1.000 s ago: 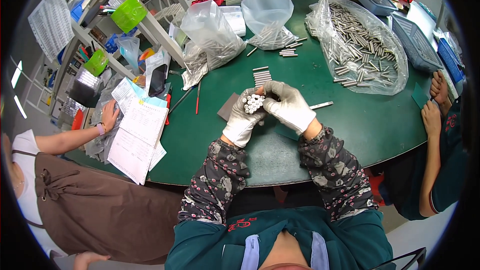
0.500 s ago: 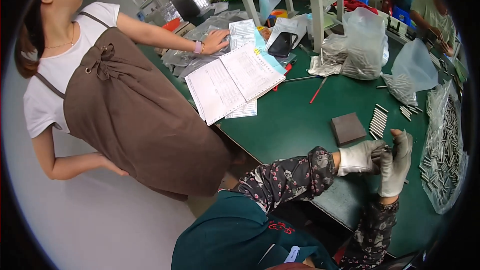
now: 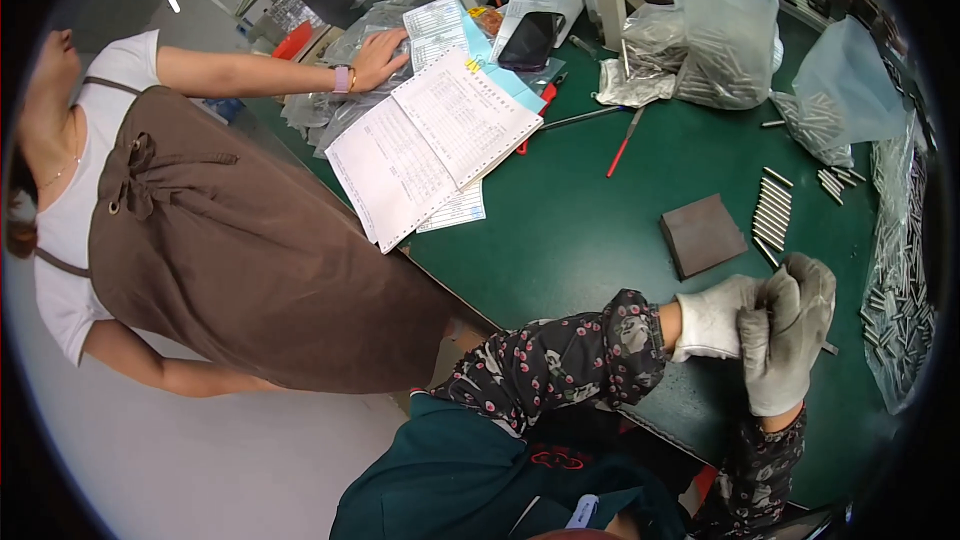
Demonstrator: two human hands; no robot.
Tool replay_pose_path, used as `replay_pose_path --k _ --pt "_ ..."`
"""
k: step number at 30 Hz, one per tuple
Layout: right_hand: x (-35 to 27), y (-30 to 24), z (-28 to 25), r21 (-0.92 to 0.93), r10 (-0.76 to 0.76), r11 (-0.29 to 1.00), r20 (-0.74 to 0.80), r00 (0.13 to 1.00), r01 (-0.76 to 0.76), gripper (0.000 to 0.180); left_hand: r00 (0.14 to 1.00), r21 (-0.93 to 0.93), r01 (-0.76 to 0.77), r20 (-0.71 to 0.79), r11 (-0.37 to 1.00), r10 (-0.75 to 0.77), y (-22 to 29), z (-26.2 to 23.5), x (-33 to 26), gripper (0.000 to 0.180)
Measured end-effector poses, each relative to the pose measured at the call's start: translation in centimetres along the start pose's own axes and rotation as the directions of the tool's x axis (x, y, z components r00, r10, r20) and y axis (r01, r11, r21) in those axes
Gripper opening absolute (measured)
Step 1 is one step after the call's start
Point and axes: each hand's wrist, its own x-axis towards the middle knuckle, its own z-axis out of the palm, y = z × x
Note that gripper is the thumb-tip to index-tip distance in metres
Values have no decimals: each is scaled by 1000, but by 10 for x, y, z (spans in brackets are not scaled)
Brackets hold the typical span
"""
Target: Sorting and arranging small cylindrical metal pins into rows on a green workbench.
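Both my hands wear whitish work gloves with grey, soiled fingers, and they press together above the green table. My left hand (image 3: 714, 318) reaches in from the left; its fingers are hidden behind the other glove. My right hand (image 3: 787, 345) is closed over the left fingers, its thumb on the near side. Whether anything lies between them is hidden. Just beyond them, a row of short metal pins (image 3: 772, 210) lies side by side. A dark brown rectangular block (image 3: 703, 236) sits to the left of the pins. One pin end (image 3: 829, 348) shows beside my right hand.
A large clear bag of loose pins (image 3: 897, 325) lies at the right. Bags of pins (image 3: 725, 70) stand at the back. Printed sheets (image 3: 430, 145), a phone (image 3: 532, 40) and a red-handled tool (image 3: 622, 148) are farther left. Another person in a brown apron dress (image 3: 240, 240) stands at the left.
The view has shifted, moving the table things within it. My right fingers, upright before, have folded down over my left hand. The other person's hand still rests on the plastic bags.
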Motion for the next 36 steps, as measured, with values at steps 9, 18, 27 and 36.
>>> replay_pose_path --k 9,18,27,36 --pt "-6 3 5 682 495 571 159 854 -457 33 998 139 37 49 990 -44 10 9 -4 37" --pt "8 28 21 222 281 946 -196 939 -237 36 860 28 99 -505 995 -72 69 -42 -34 26" --pt "20 -10 61 -309 264 935 286 921 -172 64 797 137 133 -603 982 -24 38 -89 -46 34" --pt "20 -3 36 -3 -73 997 -59 996 73 54 926 -39 297 -231 954 -298 37 -82 -46 37"
